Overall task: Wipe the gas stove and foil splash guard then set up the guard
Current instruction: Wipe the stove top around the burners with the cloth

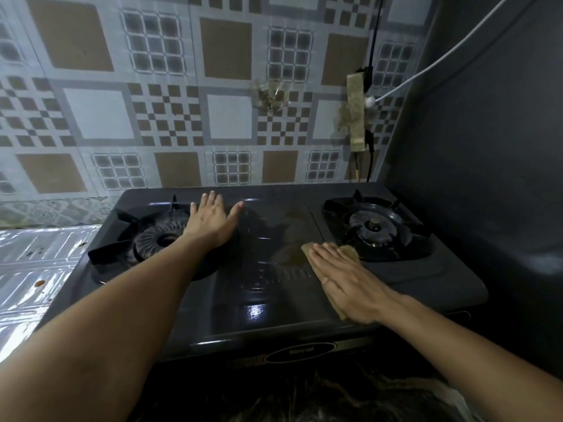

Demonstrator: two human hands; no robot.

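Both bare forearms reach in from the bottom edge. Flat, with straight fingers, the right hand (344, 281) presses a tan folded cloth (350, 254) onto the black two-burner gas stove (259, 287), just beside the right-hand burner grate (377, 228). Fingers spread and straight, the left hand (213, 219) rests on the stove top at the right edge of the left burner grate (152, 236), gripping nothing. Between the hands the black top shines wet, with a brownish smear (297, 236) ahead of the cloth. An oval badge (300, 352) on the stove's front reads roughly "Rinnai" — the lettering is blurred. Left of the stove the crinkled silver foil splash guard (36, 263) lies flat, spotted with stains. Behind, brown-and-grey patterned wall tiles (170, 102) carry a taped socket strip (357, 112) with a white cable (426, 67) — at right stands a dark grey wall (487, 132).
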